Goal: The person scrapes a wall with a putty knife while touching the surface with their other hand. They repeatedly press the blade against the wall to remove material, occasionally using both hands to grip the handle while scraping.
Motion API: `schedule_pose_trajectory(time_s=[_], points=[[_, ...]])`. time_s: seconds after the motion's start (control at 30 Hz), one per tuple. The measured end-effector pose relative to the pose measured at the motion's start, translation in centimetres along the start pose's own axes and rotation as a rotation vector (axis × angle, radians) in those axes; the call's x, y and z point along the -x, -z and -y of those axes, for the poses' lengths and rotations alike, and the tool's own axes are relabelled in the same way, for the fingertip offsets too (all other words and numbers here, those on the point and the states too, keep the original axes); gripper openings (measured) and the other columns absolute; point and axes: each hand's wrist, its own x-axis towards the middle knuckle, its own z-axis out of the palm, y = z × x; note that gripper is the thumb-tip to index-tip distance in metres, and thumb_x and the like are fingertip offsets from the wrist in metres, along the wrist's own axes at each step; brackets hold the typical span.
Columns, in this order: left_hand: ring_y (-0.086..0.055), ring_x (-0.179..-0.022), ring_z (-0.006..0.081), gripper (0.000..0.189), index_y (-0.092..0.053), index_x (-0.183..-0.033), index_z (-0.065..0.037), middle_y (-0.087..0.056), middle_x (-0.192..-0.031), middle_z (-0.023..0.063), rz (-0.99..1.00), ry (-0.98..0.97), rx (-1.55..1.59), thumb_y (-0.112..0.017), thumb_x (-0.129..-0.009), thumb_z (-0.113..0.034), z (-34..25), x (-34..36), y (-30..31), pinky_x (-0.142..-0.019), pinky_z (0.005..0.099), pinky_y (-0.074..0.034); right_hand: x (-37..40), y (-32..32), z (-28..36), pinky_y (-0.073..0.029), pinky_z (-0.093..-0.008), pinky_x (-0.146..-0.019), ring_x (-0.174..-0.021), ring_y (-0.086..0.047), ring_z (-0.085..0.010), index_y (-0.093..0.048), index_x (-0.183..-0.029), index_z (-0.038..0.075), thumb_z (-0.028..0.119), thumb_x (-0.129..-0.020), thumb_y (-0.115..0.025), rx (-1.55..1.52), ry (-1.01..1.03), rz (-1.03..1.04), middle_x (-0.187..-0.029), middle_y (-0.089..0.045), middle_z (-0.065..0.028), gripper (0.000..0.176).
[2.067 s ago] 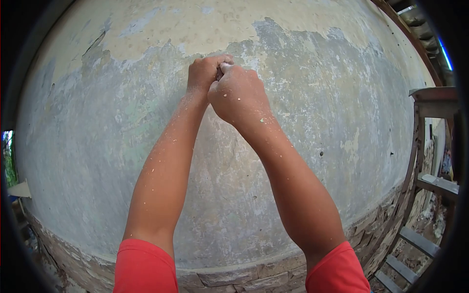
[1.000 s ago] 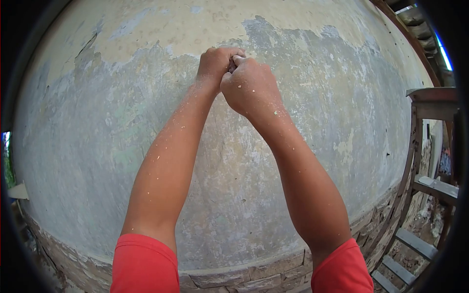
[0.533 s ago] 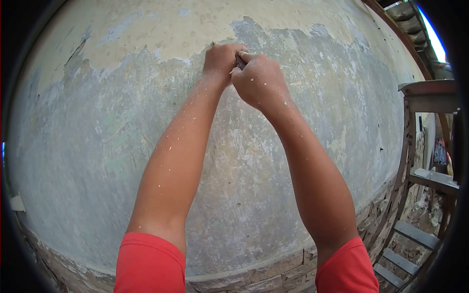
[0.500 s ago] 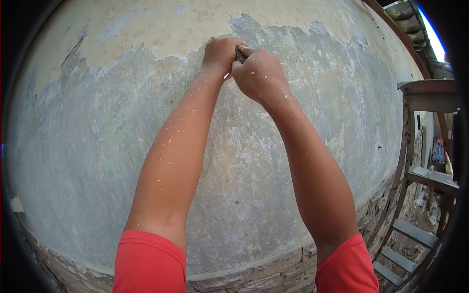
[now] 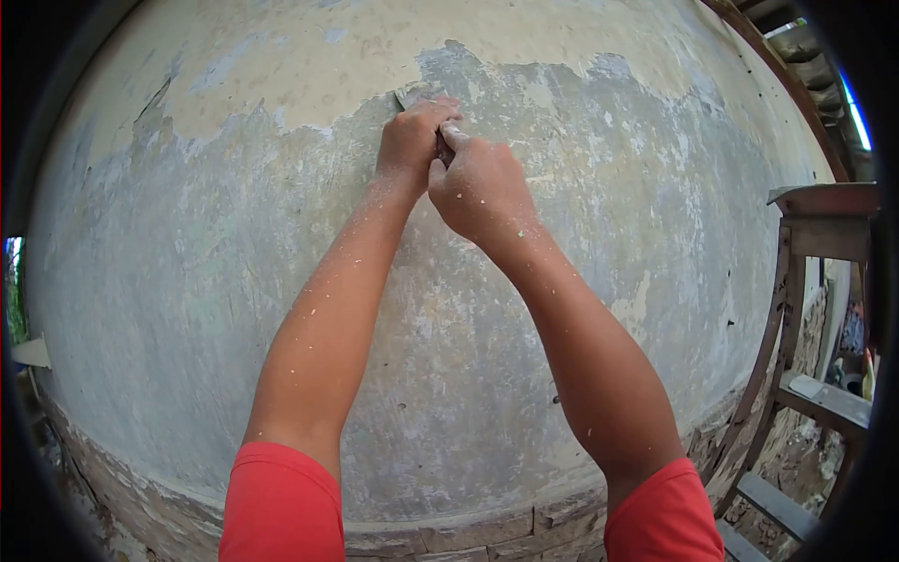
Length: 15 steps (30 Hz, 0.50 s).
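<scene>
My left hand (image 5: 412, 140) and my right hand (image 5: 482, 184) are both closed round a scraper, whose dark handle (image 5: 443, 149) shows between them. Its thin blade (image 5: 403, 98) peeks out past my left fingers, close to the ragged edge of the cream paint (image 5: 290, 84). Most of the handle is hidden by my fingers. Below that edge, the wall (image 5: 234, 253) is a patchy bare grey. Pale flakes and dust cling to both hands and forearms.
A ladder (image 5: 824, 403) with metal steps stands close on my right. Stone blocks (image 5: 478, 534) line the foot of the wall. A wooden beam (image 5: 787, 84) and corrugated roofing (image 5: 815, 66) are at the upper right.
Both hands have shifted a little down and to the left with the scraper, and more of its blade now shows. My view has tilted slightly upward.
</scene>
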Motion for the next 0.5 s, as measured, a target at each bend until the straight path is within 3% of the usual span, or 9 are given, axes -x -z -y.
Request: schedule_pose_trajectory(time_s=[0.03, 0.07, 0.13, 0.2, 0.37, 0.5], points=[[-0.066, -0.086, 0.0304, 0.018, -0.067, -0.095, -0.013, -0.068, -0.094, 0.0107, -0.070, -0.144, -0.045, -0.058, -0.079, -0.009, 0.1, 0.1, -0.4, -0.073, 0.0363, -0.053, -0.3, -0.1, -0.3, -0.050, -0.0470, -0.081, -0.086, -0.063, -0.0418, -0.063, -0.109, 0.002, 0.017, -0.087, -0.049, 0.001, -0.008, 0.009, -0.094, -0.065, -0.0254, 0.031], [-0.066, -0.086, 0.0304, 0.018, -0.067, -0.095, -0.013, -0.068, -0.094, 0.0107, -0.060, -0.139, -0.045, -0.058, -0.079, -0.009, 0.4, 0.3, -0.5, -0.073, 0.0363, -0.053, -1.0, -0.1, -0.4, -0.050, -0.0469, -0.080, -0.086, -0.064, -0.0412, -0.063, -0.109, 0.001, 0.016, -0.087, -0.049, -0.004, 0.004, -0.008, -0.094, -0.066, -0.0244, 0.031], [-0.066, -0.088, 0.0291, 0.022, -0.066, -0.099, -0.013, -0.068, -0.097, 0.0089, 0.208, 0.027, -0.095, -0.058, -0.079, -0.008, -0.8, -0.9, 1.3, -0.076, 0.0361, -0.053, -0.9, 1.0, 0.2, -0.051, -0.0468, -0.080, -0.086, -0.064, -0.0407, -0.062, -0.110, 0.000, 0.016, -0.087, -0.049, -0.021, 0.024, -0.024, -0.093, -0.066, -0.0234, 0.031], [-0.066, -0.085, 0.0296, 0.020, -0.066, -0.096, -0.014, -0.069, -0.093, 0.0088, 0.235, 0.053, -0.100, -0.059, -0.079, -0.008, -2.0, -0.7, 1.7, -0.076, 0.0365, -0.053, 0.3, 3.0, 1.3, -0.052, -0.0463, -0.076, -0.084, -0.066, -0.0383, -0.062, -0.109, -0.001, 0.013, -0.085, -0.048, 0.013, -0.052, 0.109, -0.090, -0.067, -0.0233, 0.031], [-0.066, -0.083, 0.0300, 0.012, -0.067, -0.087, -0.016, -0.069, -0.089, 0.0087, 0.403, 0.292, -0.314, -0.062, -0.077, -0.014, -3.2, -3.2, 2.2, -0.075, 0.0363, -0.053, -1.7, 3.3, 1.2, -0.053, -0.0432, -0.072, -0.080, -0.067, -0.0354, -0.066, -0.100, -0.001, 0.009, -0.081, -0.048, 0.035, 0.005, 0.079, -0.087, -0.067, -0.0246, 0.028], [-0.066, -0.082, 0.0291, 0.011, -0.068, -0.085, -0.017, -0.069, -0.086, 0.0084, 0.297, 0.234, -0.257, -0.064, -0.076, -0.018, -4.4, -1.9, 3.1, -0.076, 0.0374, -0.053, -1.4, 3.8, 2.3, -0.053, -0.0415, -0.070, -0.074, -0.067, -0.0348, -0.068, -0.093, -0.003, 0.007, -0.078, -0.048, 0.091, 0.112, 0.082, -0.083, -0.067, -0.0243, 0.027]])
